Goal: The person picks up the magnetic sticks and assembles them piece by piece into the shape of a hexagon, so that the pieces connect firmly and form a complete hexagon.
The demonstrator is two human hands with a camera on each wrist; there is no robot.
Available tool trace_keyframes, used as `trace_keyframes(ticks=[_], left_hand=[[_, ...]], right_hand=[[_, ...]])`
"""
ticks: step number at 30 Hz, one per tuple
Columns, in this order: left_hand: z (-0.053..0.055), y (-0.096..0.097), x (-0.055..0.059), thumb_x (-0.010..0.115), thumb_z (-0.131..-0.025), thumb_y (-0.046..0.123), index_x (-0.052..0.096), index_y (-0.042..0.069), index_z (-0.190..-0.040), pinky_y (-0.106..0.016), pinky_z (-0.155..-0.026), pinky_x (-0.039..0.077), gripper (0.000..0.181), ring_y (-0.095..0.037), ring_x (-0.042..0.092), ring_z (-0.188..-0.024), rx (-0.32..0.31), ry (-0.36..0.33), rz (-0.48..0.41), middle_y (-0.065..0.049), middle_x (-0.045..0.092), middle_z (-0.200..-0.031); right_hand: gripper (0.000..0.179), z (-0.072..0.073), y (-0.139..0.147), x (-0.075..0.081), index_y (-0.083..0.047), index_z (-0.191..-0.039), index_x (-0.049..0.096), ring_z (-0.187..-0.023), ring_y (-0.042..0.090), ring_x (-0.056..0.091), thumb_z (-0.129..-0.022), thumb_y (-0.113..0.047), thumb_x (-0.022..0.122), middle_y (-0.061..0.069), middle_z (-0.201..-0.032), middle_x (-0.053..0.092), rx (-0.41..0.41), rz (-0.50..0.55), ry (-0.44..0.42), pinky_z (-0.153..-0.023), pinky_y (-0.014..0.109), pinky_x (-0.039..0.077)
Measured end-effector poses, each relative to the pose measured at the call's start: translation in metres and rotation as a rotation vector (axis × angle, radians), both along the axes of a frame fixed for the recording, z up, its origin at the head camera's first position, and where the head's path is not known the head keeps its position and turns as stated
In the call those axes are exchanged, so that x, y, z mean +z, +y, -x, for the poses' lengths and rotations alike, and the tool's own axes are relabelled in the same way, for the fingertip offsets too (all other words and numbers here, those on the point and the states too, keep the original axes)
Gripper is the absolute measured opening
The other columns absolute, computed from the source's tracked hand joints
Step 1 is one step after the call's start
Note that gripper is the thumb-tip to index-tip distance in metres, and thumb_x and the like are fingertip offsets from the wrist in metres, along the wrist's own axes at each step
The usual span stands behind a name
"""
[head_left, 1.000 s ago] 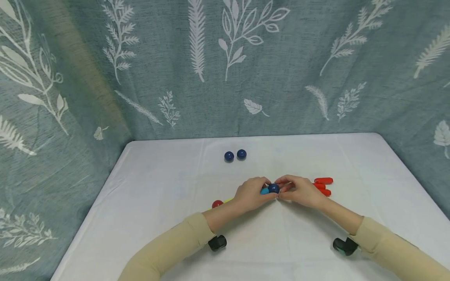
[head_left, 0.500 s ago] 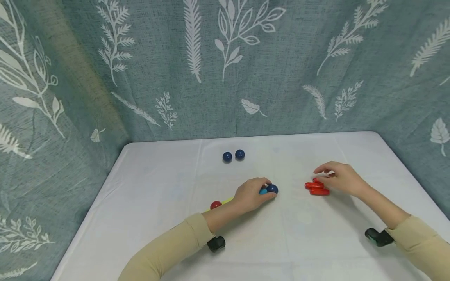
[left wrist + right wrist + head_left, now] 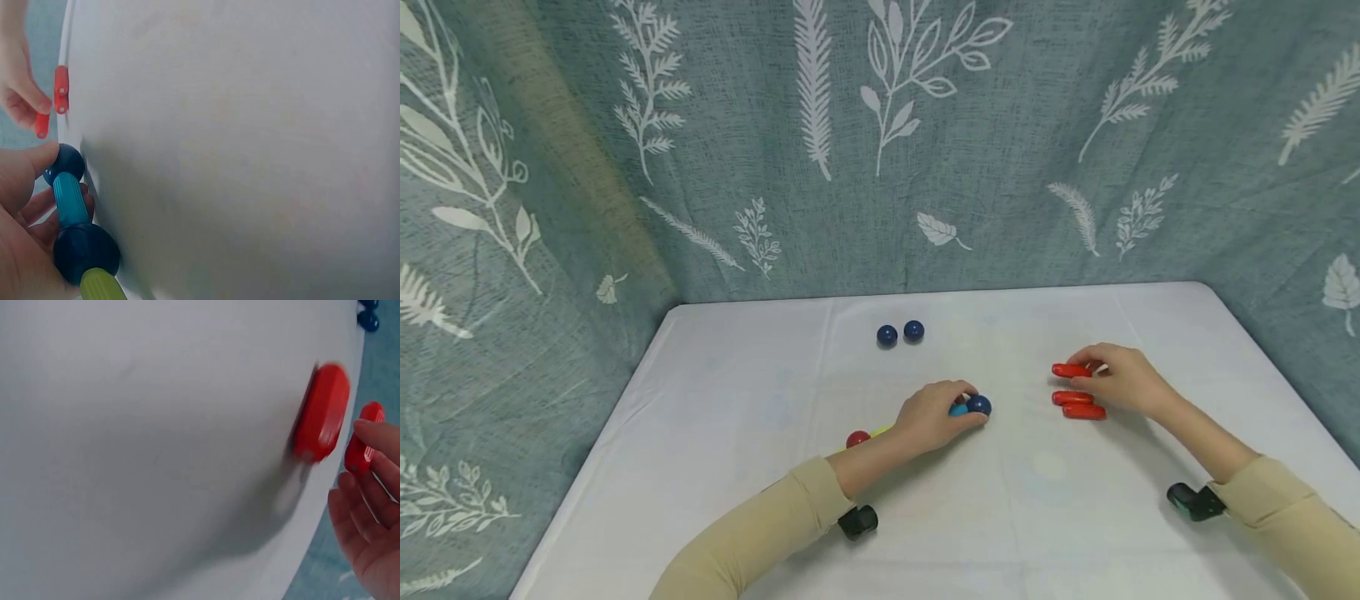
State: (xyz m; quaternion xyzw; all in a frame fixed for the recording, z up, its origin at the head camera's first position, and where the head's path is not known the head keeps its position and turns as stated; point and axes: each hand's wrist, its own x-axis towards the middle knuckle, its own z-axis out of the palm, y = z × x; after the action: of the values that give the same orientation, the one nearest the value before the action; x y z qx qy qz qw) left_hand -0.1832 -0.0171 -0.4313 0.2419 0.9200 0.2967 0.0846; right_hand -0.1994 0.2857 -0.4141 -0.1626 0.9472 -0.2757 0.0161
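My left hand [image 3: 934, 413] grips the end of a chain of toy building sticks and balls. In the left wrist view a light blue stick [image 3: 71, 199] joins two dark blue balls, the nearer one [image 3: 86, 253] followed by a yellow-green stick [image 3: 103, 286]. A red ball [image 3: 857, 437] on the chain shows behind the left forearm, which hides part of it. At the right, my right hand [image 3: 1123, 379] pinches a red stick [image 3: 365, 437] between thumb and fingers, above the table. Two more red sticks [image 3: 1078, 412] lie side by side just in front of it.
Two loose dark blue balls, one on the left [image 3: 887, 336] and one on the right [image 3: 913, 332], sit near the back of the white table [image 3: 760, 358]. A patterned green-blue curtain [image 3: 850, 225] hangs behind and beside the table. A dark wrist camera [image 3: 1195, 502] sticks out under the right sleeve.
The right hand has left the chain's end, moved right to the red sticks and picked one up, apart from the other two. The left hand stays on the chain.
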Motion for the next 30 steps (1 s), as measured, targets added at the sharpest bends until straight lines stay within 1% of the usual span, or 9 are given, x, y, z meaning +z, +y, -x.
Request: trace_keyframes(ticks=[3,7,11,14,17,23,30], left_hand=[[0.0,-0.003,0.001,0.068,-0.092,0.037,0.066,0.015,-0.121,-0.029,-0.08,0.049,0.036,-0.014,0.061,-0.096,0.002,-0.008,-0.002,-0.001,0.068,-0.107],[0.0,-0.005,0.002,0.068,-0.092,0.037,0.065,0.015,-0.121,-0.029,-0.08,0.049,0.037,-0.014,0.06,-0.095,0.004,-0.015,0.003,-0.001,0.068,-0.107],[0.0,-0.007,0.003,0.068,-0.092,0.037,0.065,0.015,-0.122,-0.028,-0.079,0.049,0.038,-0.014,0.059,-0.093,0.003,-0.025,0.003,-0.001,0.067,-0.106],[-0.001,-0.009,0.004,0.068,-0.092,0.037,0.065,0.014,-0.121,-0.028,-0.078,0.049,0.037,-0.014,0.059,-0.092,0.002,-0.028,-0.002,-0.001,0.067,-0.105],[-0.001,-0.01,0.004,0.068,-0.092,0.036,0.066,0.014,-0.121,-0.028,-0.077,0.049,0.036,-0.014,0.06,-0.092,0.001,-0.024,-0.008,-0.002,0.068,-0.104],[-0.001,-0.013,0.003,0.068,-0.092,0.037,0.066,0.015,-0.119,-0.029,-0.077,0.049,0.035,-0.014,0.06,-0.091,0.009,-0.024,-0.012,-0.001,0.068,-0.103],[-0.001,-0.02,0.001,0.071,-0.089,0.038,0.068,0.017,-0.115,-0.028,-0.075,0.048,0.034,-0.012,0.059,-0.089,0.035,-0.013,-0.004,0.001,0.067,-0.1]], right_hand=[[0.023,-0.002,-0.018,0.003,-0.002,-0.106,0.07,-0.084,0.024,0.064,-0.085,-0.009,0.074,0.01,-0.099,0.068,0.059,0.03,-0.011,-0.069,0.033,0.052],[0.021,-0.007,-0.042,0.002,-0.007,-0.105,0.07,-0.078,0.016,0.061,-0.084,-0.008,0.075,0.005,-0.099,0.068,0.175,0.054,-0.028,-0.067,0.029,0.051],[0.02,-0.009,-0.059,-0.002,-0.008,-0.104,0.071,-0.082,0.015,0.059,-0.084,-0.009,0.076,0.002,-0.099,0.067,0.25,0.06,-0.026,-0.072,0.032,0.052],[0.02,-0.008,-0.067,-0.003,-0.008,-0.103,0.071,-0.087,0.017,0.06,-0.084,-0.008,0.076,0.001,-0.1,0.067,0.275,0.068,-0.026,-0.076,0.036,0.052],[0.02,-0.007,-0.072,-0.005,-0.008,-0.103,0.071,-0.088,0.018,0.061,-0.084,-0.007,0.076,0.001,-0.1,0.068,0.289,0.071,-0.024,-0.077,0.036,0.052],[0.02,-0.006,-0.078,-0.008,-0.008,-0.104,0.071,-0.088,0.018,0.062,-0.084,-0.007,0.075,0.001,-0.1,0.068,0.319,0.077,-0.006,-0.077,0.033,0.053],[0.021,-0.006,-0.084,-0.012,-0.007,-0.105,0.07,-0.089,0.018,0.062,-0.085,-0.007,0.075,0.001,-0.1,0.068,0.33,0.126,-0.016,-0.077,0.03,0.053]])
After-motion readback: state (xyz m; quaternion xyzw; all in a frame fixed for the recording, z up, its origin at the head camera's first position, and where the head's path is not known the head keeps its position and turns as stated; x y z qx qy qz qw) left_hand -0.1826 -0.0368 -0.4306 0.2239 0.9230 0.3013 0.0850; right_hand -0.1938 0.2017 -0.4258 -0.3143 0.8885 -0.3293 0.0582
